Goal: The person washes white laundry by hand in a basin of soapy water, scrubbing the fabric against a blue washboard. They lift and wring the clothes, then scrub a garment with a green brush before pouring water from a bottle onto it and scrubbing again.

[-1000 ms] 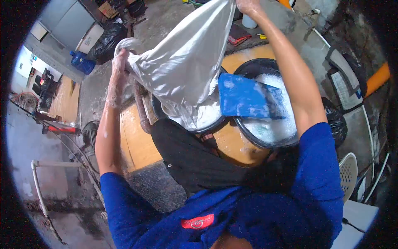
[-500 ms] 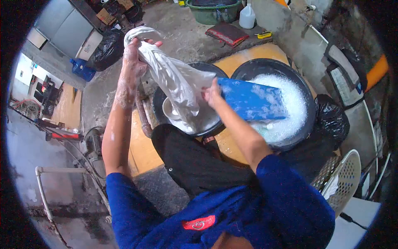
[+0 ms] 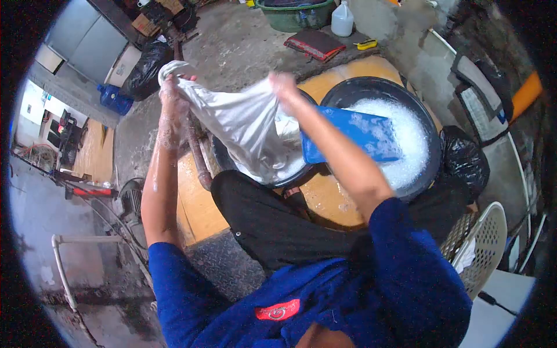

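Note:
A wet white cloth point(image 3: 235, 124) is stretched between my two hands, its lower part drooping over the left dark basin point(image 3: 219, 155). My left hand point(image 3: 174, 95) is closed round one end, where the fabric is bunched over the fingers, and suds coat the wrist. My right hand point(image 3: 283, 88), smeared by motion, grips the cloth's other upper edge. Below my right forearm, a blue board point(image 3: 362, 136) with foam on it leans across the right dark basin point(image 3: 426, 116). White suds point(image 3: 415, 139) fill much of that basin.
Behind the basins are a green tub point(image 3: 290, 18), a white jug point(image 3: 342, 20), a red-and-black folded item point(image 3: 315, 45) and a yellow brush point(image 3: 365, 44). A black bag point(image 3: 463, 159) and perforated chair point(image 3: 486, 249) stand right. A pipe point(image 3: 196, 148) runs beside the left basin.
My right hand has moved up and away from beside the blue board, spreading the cloth wider. My left hand has shifted slightly left and down. The blue board's left end now sits lower.

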